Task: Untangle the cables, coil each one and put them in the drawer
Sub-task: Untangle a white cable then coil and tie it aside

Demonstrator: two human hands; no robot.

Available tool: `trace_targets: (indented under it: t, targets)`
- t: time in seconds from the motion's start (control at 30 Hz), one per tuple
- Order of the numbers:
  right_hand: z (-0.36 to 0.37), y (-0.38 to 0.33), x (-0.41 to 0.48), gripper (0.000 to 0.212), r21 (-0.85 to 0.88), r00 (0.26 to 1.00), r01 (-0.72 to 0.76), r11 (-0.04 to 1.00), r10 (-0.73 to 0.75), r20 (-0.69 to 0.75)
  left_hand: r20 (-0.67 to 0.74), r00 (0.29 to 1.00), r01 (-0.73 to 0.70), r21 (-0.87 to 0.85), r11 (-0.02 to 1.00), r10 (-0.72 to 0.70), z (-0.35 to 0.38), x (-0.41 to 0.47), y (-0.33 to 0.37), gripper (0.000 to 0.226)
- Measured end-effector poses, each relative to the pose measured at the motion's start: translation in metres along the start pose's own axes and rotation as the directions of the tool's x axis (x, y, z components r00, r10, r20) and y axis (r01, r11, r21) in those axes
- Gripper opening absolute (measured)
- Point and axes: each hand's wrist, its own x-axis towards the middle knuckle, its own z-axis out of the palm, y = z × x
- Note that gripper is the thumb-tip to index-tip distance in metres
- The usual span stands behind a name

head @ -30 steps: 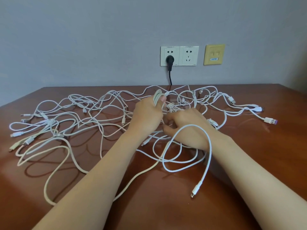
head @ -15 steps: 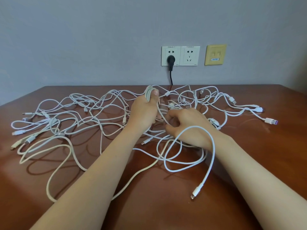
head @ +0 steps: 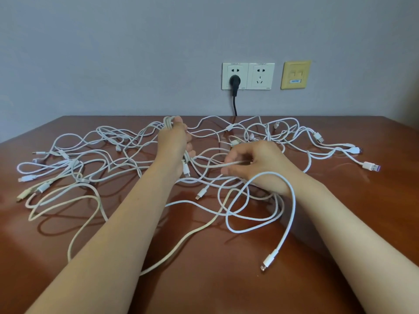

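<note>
On the brown desk (head: 340,223) white cables (head: 102,155) lie tangled from edge to edge. The left hand (head: 174,143) grips an upright coil (head: 168,123), mostly hidden behind it; the right hand (head: 260,164) pinches a strand (head: 215,165) running sideways.

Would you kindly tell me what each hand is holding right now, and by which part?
The left hand grips a bunch of white cable loops round their middle; the right hand pinches a single white strand mid-length.

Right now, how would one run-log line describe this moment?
step: coiling | left hand: grips coil | right hand: pinches strand | other cables: tangled on table | drawer: not visible
</note>
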Motion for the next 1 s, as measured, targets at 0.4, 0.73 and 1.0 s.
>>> trace_targets:
  t: [0.4, 0.73, 1.0]
  targets:
    - [-0.004, -0.002, 0.004, 0.018, 0.36, 0.958, -0.018, 0.933, 0.12, -0.262, 0.415, 0.894, -0.046, 0.463, 0.885, -0.17, 0.013, -0.02, -0.006, 0.078]
    - [-0.004, 0.007, 0.008, 0.025, 0.333, 0.945, -0.129, 0.934, 0.218, -0.245, 0.659, 0.715, -0.008, 0.34, 0.94, -0.232, 0.013, -0.027, -0.011, 0.038]
    - [-0.013, 0.006, 0.003, 0.015, 0.397, 0.968, -0.205, 0.895, 0.246, -0.056, 0.445, 0.893, -0.046, 0.232, 0.972, -0.064, 0.013, -0.013, -0.015, 0.038]
